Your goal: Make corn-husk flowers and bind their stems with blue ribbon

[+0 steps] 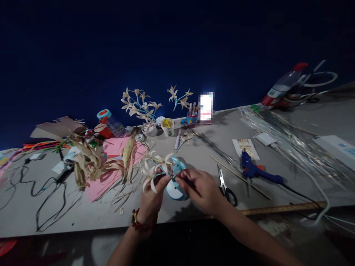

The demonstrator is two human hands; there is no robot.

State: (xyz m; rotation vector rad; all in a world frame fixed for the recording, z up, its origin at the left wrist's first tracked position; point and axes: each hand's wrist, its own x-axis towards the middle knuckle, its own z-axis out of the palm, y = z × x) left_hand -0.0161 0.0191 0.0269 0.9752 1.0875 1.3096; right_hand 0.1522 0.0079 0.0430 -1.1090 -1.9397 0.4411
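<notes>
A small spray of cream artificial flowers [163,161] with a blue-wrapped stem is pinched in my left hand [153,195], thumb and fingers closed around it. Thumb and forefinger of my right hand [203,187] are pressed together at the stem's right end; whether they also grip a strip of blue tape cannot be made out. Just behind and below the fingers is a roll of blue tape [177,194] with a white face, partly covered by both hands. Scissors [226,188] with black handles lie right of my right hand.
Pink paper [98,189] and dried corn husks [91,159] lie left. At the back stand finished flower sprays [138,105], cups [168,127] and a lit, blurred screen [206,107]. A blue glue gun [256,170], wires [216,146] and a tilted bottle [283,88] are right.
</notes>
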